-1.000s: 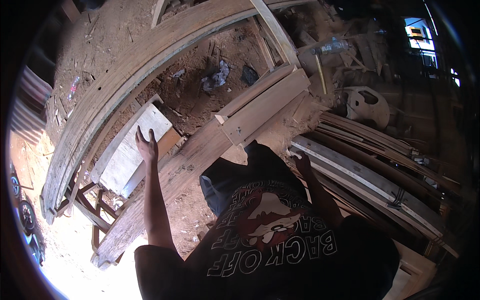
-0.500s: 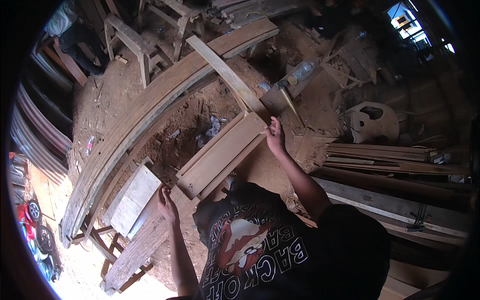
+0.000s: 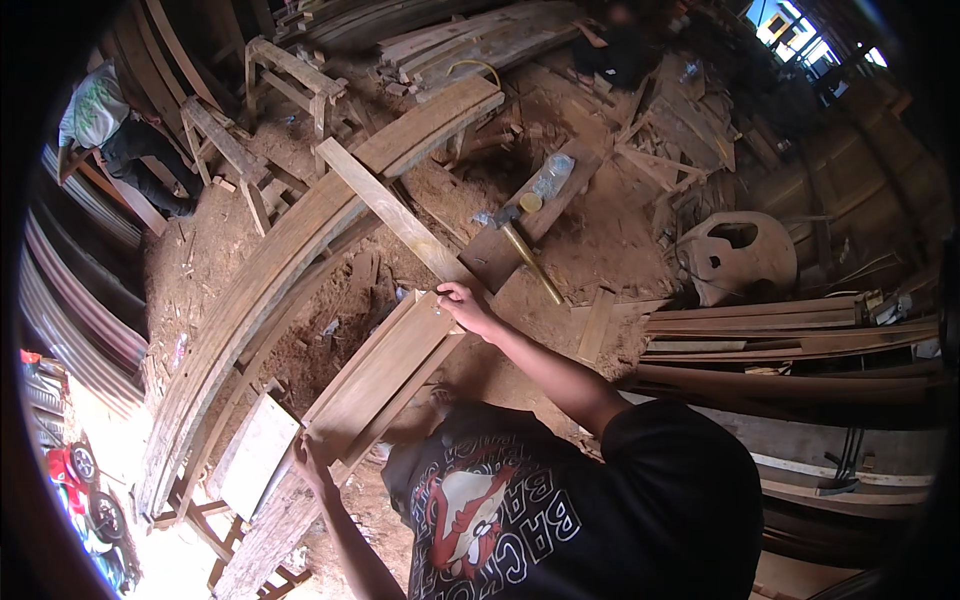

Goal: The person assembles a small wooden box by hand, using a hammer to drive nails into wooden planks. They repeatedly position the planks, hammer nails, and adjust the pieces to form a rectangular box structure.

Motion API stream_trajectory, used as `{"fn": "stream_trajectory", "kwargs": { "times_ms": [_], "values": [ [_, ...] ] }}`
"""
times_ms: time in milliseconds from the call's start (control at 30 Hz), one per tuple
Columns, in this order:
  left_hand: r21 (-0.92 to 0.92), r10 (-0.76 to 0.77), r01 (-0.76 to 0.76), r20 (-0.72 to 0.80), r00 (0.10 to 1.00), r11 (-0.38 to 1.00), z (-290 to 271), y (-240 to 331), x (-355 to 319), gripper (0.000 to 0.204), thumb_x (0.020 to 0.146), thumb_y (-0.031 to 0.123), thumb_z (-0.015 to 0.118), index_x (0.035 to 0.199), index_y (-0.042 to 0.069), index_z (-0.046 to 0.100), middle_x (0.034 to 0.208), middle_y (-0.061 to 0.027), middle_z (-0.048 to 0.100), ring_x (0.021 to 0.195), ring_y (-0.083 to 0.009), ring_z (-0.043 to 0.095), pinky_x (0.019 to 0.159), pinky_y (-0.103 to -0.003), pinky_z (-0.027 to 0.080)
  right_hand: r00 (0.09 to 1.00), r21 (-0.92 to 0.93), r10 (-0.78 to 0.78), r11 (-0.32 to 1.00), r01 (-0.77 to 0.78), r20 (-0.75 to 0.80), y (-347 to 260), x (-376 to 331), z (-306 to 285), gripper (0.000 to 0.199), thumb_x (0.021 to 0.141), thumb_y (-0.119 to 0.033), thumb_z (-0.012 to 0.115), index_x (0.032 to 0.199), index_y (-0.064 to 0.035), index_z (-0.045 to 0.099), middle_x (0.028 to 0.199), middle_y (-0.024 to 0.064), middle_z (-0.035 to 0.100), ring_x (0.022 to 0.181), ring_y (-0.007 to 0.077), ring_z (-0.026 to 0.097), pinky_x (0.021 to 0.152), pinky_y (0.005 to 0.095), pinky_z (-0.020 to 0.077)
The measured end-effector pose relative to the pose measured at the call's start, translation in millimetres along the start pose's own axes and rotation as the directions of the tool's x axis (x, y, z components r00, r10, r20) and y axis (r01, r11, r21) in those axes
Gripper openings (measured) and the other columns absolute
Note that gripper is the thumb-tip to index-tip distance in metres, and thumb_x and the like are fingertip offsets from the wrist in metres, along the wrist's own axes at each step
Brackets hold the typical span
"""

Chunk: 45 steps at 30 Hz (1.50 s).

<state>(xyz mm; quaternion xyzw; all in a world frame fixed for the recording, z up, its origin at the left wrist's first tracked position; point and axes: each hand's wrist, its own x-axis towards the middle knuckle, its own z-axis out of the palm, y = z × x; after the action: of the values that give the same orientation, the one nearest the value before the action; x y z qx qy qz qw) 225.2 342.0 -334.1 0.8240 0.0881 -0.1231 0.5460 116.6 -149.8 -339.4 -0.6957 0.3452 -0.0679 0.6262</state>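
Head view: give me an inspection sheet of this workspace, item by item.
Surface: sawdust-covered dirt floor; work rests on a long curved timber beam.
Job's things: flat wooden plank, held at both ends.
Clutter: hammer, plastic bottle, wooden trestles, stacked planks, pale moulded piece.
Hands: left hand grips the plank's near end; right hand grips its far end.
Cables: nothing certain; a yellow loop on the far planks, too small to tell.
Surroundings: another person at far left; corrugated sheeting; red vehicle outside.
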Motion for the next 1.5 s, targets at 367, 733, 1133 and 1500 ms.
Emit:
{"fn": "stream_trajectory", "kwargs": {
  "times_ms": [367, 733, 1133, 1500],
  "values": [
    [-0.13, -0.144, 0.156, 0.095, 0.985, 0.979, -1.5, 12.0, -14.0, 0.037, 0.104, 0.043, 0.074, 0.102, 0.007, 0.079, 0.085, -0.0014, 0.073, 0.075, -0.0101, 0.065, 0.067, -0.029, 0.053, 0.988, -0.107, 0.121, 0.988, -0.111, 0.091, -4.4, 17.1, -2.0, 0.044, 0.106, -0.037, 0.066, 0.136, -0.0046, 0.063, 0.117, 0.0086, 0.069, 0.104, 0.0169, 0.065, 0.09, 0.0355, 0.0533],
    [-0.18, -0.251, 0.273, 0.139, 0.958, 0.945, -7.6, 33.9, -37.2, 0.038, 0.103, 0.042, 0.075, 0.113, 0.005, 0.076, 0.093, -0.0031, 0.073, 0.078, -0.01, 0.066, 0.064, -0.028, 0.054, 0.996, -0.122, 0.086, 0.989, -0.081, 0.039, -8.4, 19.3, 4.3, 0.029, 0.109, -0.034, 0.063, 0.115, -0.0063, 0.068, 0.1, 0.0027, 0.066, 0.095, 0.0121, 0.062, 0.083, 0.0326, 0.0519],
    [-0.05, -0.169, 0.184, 0.218, 0.961, 0.982, -12.2, 18.6, -28.6, 0.048, 0.101, 0.043, 0.078, 0.122, 0.001, 0.069, 0.092, -0.0078, 0.07, 0.077, -0.0129, 0.068, 0.06, -0.028, 0.055, 0.946, -0.535, 0.021, 0.821, -0.201, -0.324, -25.8, 25.4, 11.3, 0.043, 0.114, -0.042, 0.047, 0.133, -0.0081, 0.066, 0.115, 0.0159, 0.078, 0.105, 0.0343, 0.075, 0.088, 0.0447, 0.057],
    [0.017, -0.2, 0.203, 0.264, 0.943, 0.979, -22.2, 12.8, -24.8, 0.057, 0.102, 0.049, 0.074, 0.138, 0.006, 0.064, 0.098, -0.0053, 0.072, 0.083, -0.0141, 0.07, 0.067, -0.032, 0.056, 0.103, 0.847, -0.954, 0.296, 0.441, 0.28, -472.9, -192.5, -18.6, 0.09, 0.107, -0.073, 0.04, 0.171, -0.0114, 0.025, 0.16, 0.0248, 0.051, 0.143, 0.0382, 0.057, 0.121, 0.0528, 0.0443]
  ]
}}
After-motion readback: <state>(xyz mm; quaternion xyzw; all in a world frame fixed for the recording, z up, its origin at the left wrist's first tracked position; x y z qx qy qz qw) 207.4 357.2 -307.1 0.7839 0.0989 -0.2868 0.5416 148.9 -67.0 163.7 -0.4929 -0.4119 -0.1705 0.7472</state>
